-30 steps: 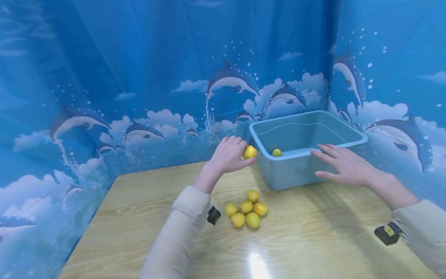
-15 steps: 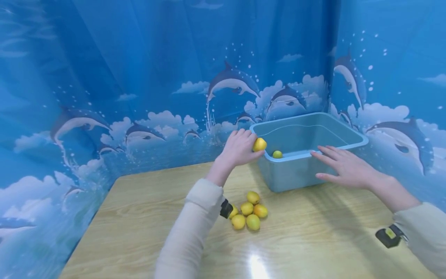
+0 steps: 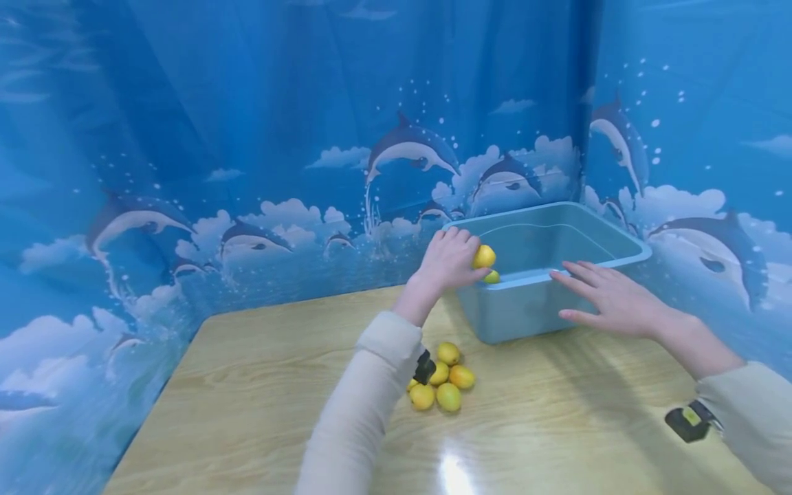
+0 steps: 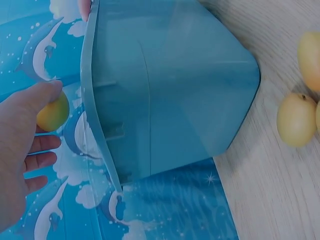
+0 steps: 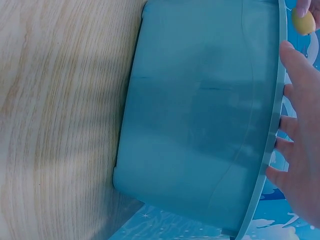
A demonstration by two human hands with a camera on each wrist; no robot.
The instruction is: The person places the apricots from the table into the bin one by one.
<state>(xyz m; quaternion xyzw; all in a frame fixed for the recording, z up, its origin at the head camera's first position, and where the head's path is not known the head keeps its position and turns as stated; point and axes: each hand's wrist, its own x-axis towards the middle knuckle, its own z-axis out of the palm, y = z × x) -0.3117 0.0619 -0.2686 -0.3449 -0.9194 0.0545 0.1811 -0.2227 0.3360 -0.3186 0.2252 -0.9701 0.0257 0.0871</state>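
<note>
My left hand [image 3: 450,258] pinches a small round yellow fruit [image 3: 485,256] between thumb and fingers, over the near left corner of a blue-green plastic tub [image 3: 526,313]. In the left wrist view the thumb lies across that fruit [image 4: 54,114], and the other fingers extend below it. Inside the tub a greenish-yellow fruit [image 3: 492,277] shows behind the near rim. My right hand [image 3: 619,299] is at the tub's near rim, fingers spread and holding nothing. Several similar yellow fruits [image 3: 448,397] lie in a cluster on the table, partly hidden by the left wrist's camera.
The tub stands at the back right of a light wood table [image 3: 260,385]. Behind and beside it hangs a blue curtain [image 3: 297,137] printed with dolphins and clouds. Small black cameras [image 3: 688,421] sit on both wrists.
The left hand has moved right with its fruit, from beside the tub to over its corner. The right hand has stayed almost still at the near rim.
</note>
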